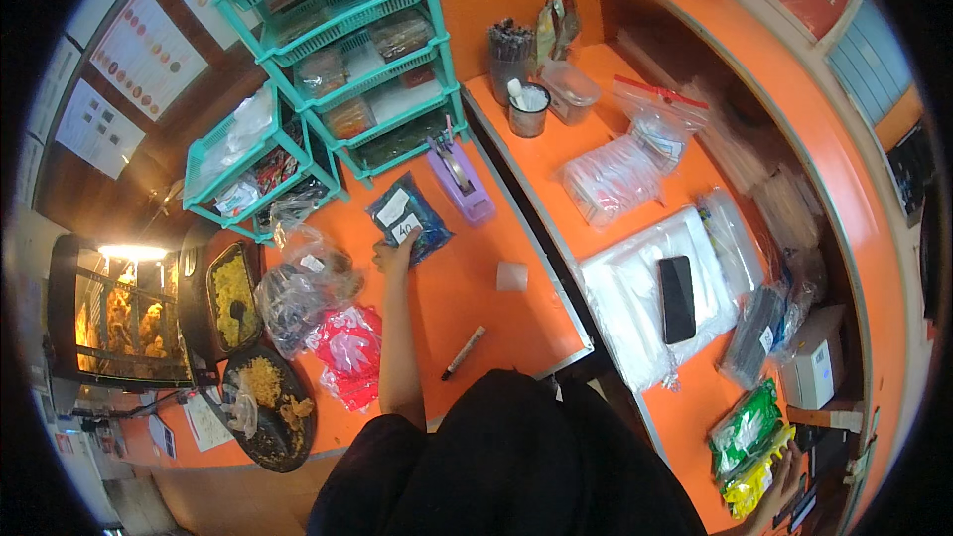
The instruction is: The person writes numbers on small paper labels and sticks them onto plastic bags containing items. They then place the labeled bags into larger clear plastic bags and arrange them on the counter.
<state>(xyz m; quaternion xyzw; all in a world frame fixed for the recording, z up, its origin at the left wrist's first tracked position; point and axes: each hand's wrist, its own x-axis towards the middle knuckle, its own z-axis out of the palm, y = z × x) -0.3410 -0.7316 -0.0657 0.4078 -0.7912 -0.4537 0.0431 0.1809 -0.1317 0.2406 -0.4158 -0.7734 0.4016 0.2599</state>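
Observation:
My left hand rests with thumb and fingers at the lower edge of a dark blue plastic packet bearing white labels, which lies on the orange counter. Beside it stands a purple tape dispenser. At the lower right, my right hand is at a yellow packet; whether it grips the packet is unclear. A green packet lies against the yellow one. A marker pen and a small pale roll lie on the counter between my arms.
Teal plastic racks stand at the back left. Clear bags, a red packet and a black pan of food lie left. On the right section are white plastic sheets, a phone and a black cup. A gap separates the counters.

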